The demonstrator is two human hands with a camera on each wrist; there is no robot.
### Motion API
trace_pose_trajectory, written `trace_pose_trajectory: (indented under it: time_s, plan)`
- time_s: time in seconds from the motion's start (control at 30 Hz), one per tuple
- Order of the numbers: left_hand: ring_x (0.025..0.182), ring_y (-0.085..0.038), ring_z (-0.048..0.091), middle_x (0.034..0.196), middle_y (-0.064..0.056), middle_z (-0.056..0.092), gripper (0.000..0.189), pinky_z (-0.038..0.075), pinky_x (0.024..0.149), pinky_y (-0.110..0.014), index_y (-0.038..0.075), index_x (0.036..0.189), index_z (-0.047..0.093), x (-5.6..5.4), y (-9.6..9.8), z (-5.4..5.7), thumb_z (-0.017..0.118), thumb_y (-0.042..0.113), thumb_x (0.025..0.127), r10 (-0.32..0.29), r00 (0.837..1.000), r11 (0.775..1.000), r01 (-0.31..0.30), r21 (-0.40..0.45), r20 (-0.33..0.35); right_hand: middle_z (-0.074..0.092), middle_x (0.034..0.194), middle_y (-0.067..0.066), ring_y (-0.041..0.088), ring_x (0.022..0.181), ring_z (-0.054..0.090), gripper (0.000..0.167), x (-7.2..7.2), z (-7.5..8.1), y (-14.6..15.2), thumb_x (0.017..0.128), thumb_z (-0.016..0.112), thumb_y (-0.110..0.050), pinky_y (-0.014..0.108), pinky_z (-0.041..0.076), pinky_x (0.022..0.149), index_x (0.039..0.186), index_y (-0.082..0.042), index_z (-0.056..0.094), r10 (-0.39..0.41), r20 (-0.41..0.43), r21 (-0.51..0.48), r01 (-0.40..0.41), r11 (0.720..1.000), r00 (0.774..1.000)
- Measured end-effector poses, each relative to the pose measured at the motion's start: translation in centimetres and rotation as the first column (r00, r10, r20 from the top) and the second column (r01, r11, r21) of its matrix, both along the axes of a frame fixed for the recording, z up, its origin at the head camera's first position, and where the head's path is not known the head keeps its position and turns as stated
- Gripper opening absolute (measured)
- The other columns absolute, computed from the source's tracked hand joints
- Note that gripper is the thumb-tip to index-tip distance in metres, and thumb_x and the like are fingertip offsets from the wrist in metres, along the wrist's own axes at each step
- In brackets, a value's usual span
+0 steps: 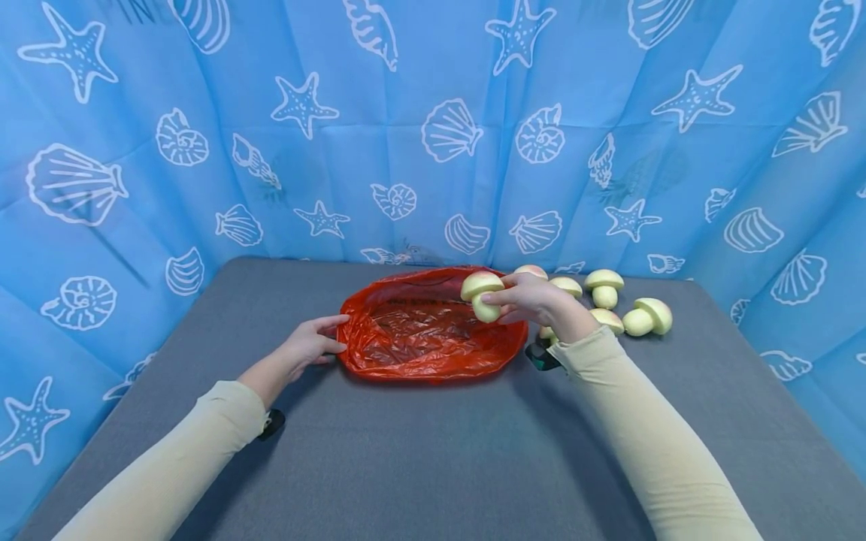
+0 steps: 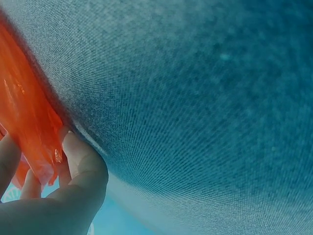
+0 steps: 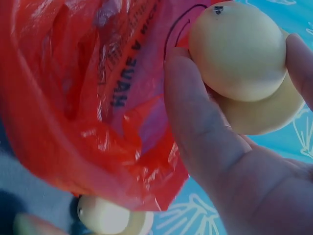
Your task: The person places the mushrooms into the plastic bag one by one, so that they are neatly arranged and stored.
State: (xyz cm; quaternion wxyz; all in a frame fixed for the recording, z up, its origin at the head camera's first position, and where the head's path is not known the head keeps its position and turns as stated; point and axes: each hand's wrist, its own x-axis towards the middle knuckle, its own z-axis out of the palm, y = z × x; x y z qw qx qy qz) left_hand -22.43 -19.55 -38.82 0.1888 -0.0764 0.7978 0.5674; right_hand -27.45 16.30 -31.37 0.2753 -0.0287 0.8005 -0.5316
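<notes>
A red plastic bag (image 1: 433, 368) lies on the table with its mouth spread wide and dark print inside. At its left end my left hand (image 1: 313, 347) holds the edge; in the left wrist view the thumb and fingers (image 2: 80, 164) are on either side of the red plastic (image 2: 29, 112). My right hand (image 1: 531, 300) grips a pale yellow-green toy mushroom (image 1: 482, 289) over the bag's right part. In the right wrist view, thumb and finger pinch the rounded stem (image 3: 237, 51), which bears a small dark mark, and the cap lies behind it.
Several more toy mushrooms stand or lie right of the bag, among them an upright one (image 1: 604, 288) and a tipped one (image 1: 648, 317). My right forearm partly covers others. The grey table (image 1: 406, 458) meets a blue shell-print curtain (image 1: 379, 150) behind and at the sides.
</notes>
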Motion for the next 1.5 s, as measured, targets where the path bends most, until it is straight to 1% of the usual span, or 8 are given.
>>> trace_pose_trajectory:
  time_s: [0.17, 0.33, 0.47, 0.63, 0.8, 1.07, 1.23, 1.5]
  plan:
    - [0.136, -0.039, 0.033, 0.154, -0.021, 0.027, 0.063, 0.037, 0.103, -0.053, 0.011, 0.152, 0.033, 0.0, 0.0, 0.0, 0.056, 0.000, 0.094, 0.002, 1.000, 1.000, -0.002, -0.005, -0.001, 0.059, 0.107, 0.013, 0.016, 0.086, 0.065, 0.054, -0.4, -0.3, -0.9, 0.098, 0.057, -0.016, 0.046, 0.044, 0.099, 0.140, 0.010, 0.035, -0.022, 0.050, -0.012, 0.023, 1.000, 0.998]
    - [0.136, -0.039, 0.033, 0.155, -0.021, 0.027, 0.063, 0.037, 0.103, -0.053, 0.012, 0.152, 0.034, -0.1, 0.1, 0.1, 0.057, 0.001, 0.094, 0.000, 1.000, 1.000, 0.000, -0.008, 0.001, 0.057, 0.109, 0.014, 0.015, 0.082, 0.063, 0.053, -0.6, -0.7, -1.7, 0.098, 0.057, -0.013, 0.046, 0.044, 0.100, 0.140, 0.010, 0.035, -0.014, 0.057, -0.032, 0.016, 0.999, 0.998]
    - [0.136, -0.039, 0.033, 0.155, -0.022, 0.027, 0.064, 0.037, 0.103, -0.053, 0.011, 0.152, 0.034, -0.1, 0.1, 0.2, 0.057, 0.000, 0.094, -0.006, 1.000, 1.000, 0.006, -0.014, 0.000, 0.055, 0.110, 0.014, 0.013, 0.079, 0.063, 0.057, -0.6, -1.0, -2.3, 0.097, 0.059, -0.013, 0.047, 0.044, 0.100, 0.142, 0.011, 0.032, -0.014, 0.065, -0.046, 0.017, 0.999, 0.998]
    - [0.136, -0.039, 0.033, 0.154, -0.022, 0.027, 0.064, 0.038, 0.103, -0.053, 0.011, 0.152, 0.034, 0.0, 0.2, 0.2, 0.058, 0.000, 0.093, -0.018, 1.000, 1.000, 0.018, -0.024, -0.005, 0.059, 0.103, 0.010, 0.012, 0.077, 0.063, 0.053, -0.8, -1.2, -3.2, 0.096, 0.060, -0.014, 0.043, 0.047, 0.096, 0.138, 0.010, 0.038, 0.005, 0.074, -0.040, -0.002, 0.999, 0.997]
    - [0.136, -0.039, 0.032, 0.155, -0.021, 0.027, 0.065, 0.038, 0.102, -0.053, 0.011, 0.152, 0.034, 0.0, 0.2, 0.2, 0.059, 0.001, 0.093, -0.027, 1.000, 0.999, 0.027, -0.031, -0.009, 0.061, 0.095, 0.007, 0.012, 0.074, 0.063, 0.048, -1.1, -1.7, -4.2, 0.096, 0.060, -0.014, 0.038, 0.052, 0.089, 0.135, 0.009, 0.044, 0.020, 0.078, -0.046, -0.016, 0.999, 0.997]
    - [0.134, -0.040, 0.035, 0.154, -0.022, 0.028, 0.064, 0.040, 0.100, -0.052, 0.010, 0.152, 0.034, 0.1, 0.3, 0.3, 0.059, 0.001, 0.093, -0.034, 0.999, 0.999, 0.033, -0.043, -0.020, 0.062, 0.088, 0.006, 0.013, 0.069, 0.063, 0.041, -1.3, -2.2, -5.2, 0.096, 0.060, -0.011, 0.046, 0.048, 0.095, 0.130, 0.009, 0.048, 0.000, 0.103, -0.087, 0.009, 0.996, 0.995]
    - [0.133, -0.041, 0.035, 0.153, -0.023, 0.029, 0.065, 0.040, 0.100, -0.052, 0.010, 0.152, 0.034, 0.2, 0.3, 0.3, 0.059, 0.001, 0.093, -0.034, 0.999, 0.998, 0.033, -0.049, -0.024, 0.063, 0.089, 0.007, 0.014, 0.073, 0.064, 0.039, -1.4, -2.4, -5.5, 0.096, 0.061, -0.011, 0.044, 0.049, 0.093, 0.129, 0.008, 0.050, 0.000, 0.111, -0.090, 0.010, 0.996, 0.994]
    - [0.133, -0.040, 0.035, 0.153, -0.022, 0.029, 0.065, 0.039, 0.100, -0.053, 0.010, 0.152, 0.034, 0.1, 0.3, 0.2, 0.059, 0.001, 0.093, -0.036, 0.999, 0.998, 0.035, -0.054, -0.024, 0.062, 0.099, 0.010, 0.019, 0.082, 0.064, 0.041, -1.4, -2.4, -6.1, 0.094, 0.063, -0.013, 0.042, 0.051, 0.092, 0.128, 0.007, 0.051, 0.014, 0.116, -0.071, -0.006, 0.997, 0.993]
